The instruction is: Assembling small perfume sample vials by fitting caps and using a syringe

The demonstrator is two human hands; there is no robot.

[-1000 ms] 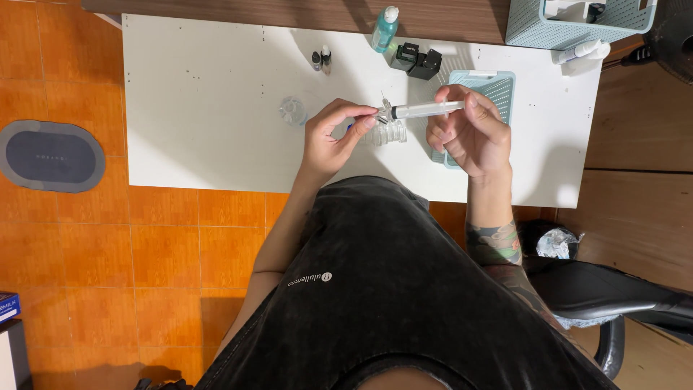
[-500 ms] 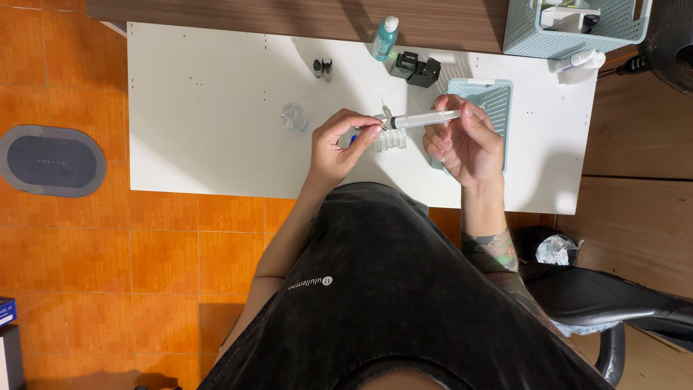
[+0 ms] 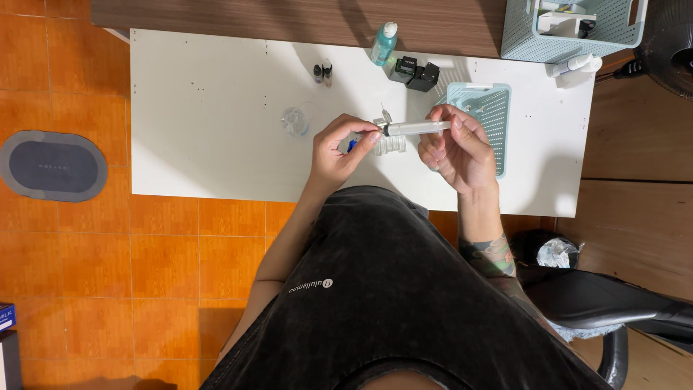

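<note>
Our right hand [image 3: 458, 148] clamps its grip on the syringe [image 3: 417, 128], level above the white surface [image 3: 216, 123]. Our left hand [image 3: 339, 148] pinches the syringe's tip, beside clear vials [image 3: 390, 144].

Syringe [image 3: 417, 128]: clear smooth plastic; table [image 3: 216, 115]: matt white top; floor tiles [image 3: 108, 260]: glazed orange ceramic; basket [image 3: 498, 123]: pale perforated plastic; shirt [image 3: 404, 289]: washed black cloth; chair [image 3: 606, 303]: glossy black.
</note>
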